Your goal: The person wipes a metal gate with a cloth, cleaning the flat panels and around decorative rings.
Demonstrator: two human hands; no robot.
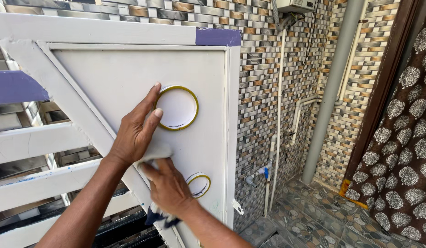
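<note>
A white metal gate panel (pixel 116 78) fills the left half of the view. My left hand (pixel 135 131) lies flat against it with fingers apart, fingertips touching the edge of a yellow-rimmed white ring (pixel 177 108). Just below, my right hand (pixel 169 188) presses a small white piece of cloth or paper (pixel 154 153) against the panel. A dark blue rag (pixel 160 216) hangs from under the same hand. A second, smaller yellow-rimmed ring (pixel 200 185) sits right beside my right hand.
Purple tape patches (pixel 217 36) mark the gate's frame at the top and left (pixel 15 86). White slats (pixel 34 142) run at the left. Behind stands a mosaic-tiled wall (pixel 258 105) with white pipes (pixel 279 115), a grey drainpipe (pixel 330 92) and a patterned brown curtain (pixel 403 151).
</note>
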